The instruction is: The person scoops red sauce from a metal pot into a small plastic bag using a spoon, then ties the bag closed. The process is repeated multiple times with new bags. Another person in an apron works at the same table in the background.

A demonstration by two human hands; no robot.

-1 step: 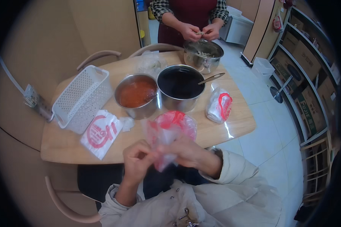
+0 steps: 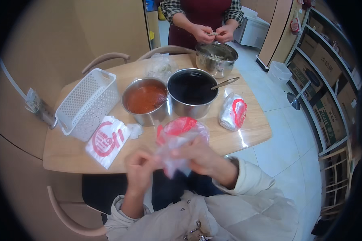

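Note:
Over the table's near edge, my left hand [image 2: 140, 166] pinches one side of a thin, clear plastic bag [image 2: 173, 154] with red print. My right hand [image 2: 197, 158] grips the bag's other side, its fingers blurred by motion. Just beyond them lies a red-and-clear bundle of plastic bags [image 2: 183, 127] on the table. Behind it stand a steel pot of orange-red sauce [image 2: 147, 100] and a bigger steel pot of dark liquid [image 2: 191, 88], with a ladle handle [image 2: 225, 83] leaning over its right rim.
A white perforated basket [image 2: 88, 102] stands at left beside a flat stack of printed white bags [image 2: 105, 143]. At right lies another wrapped bag bundle [image 2: 232, 112]. Across the table, a co-worker's hands [image 2: 214, 33] hold small pale pieces over a steel pot [image 2: 217, 60]. Shelves [image 2: 321, 84] line the right.
The clear bag between my hands has shifted and spread wider. My left hand has moved slightly left, and my right hand slightly right. The pots and basket stay put.

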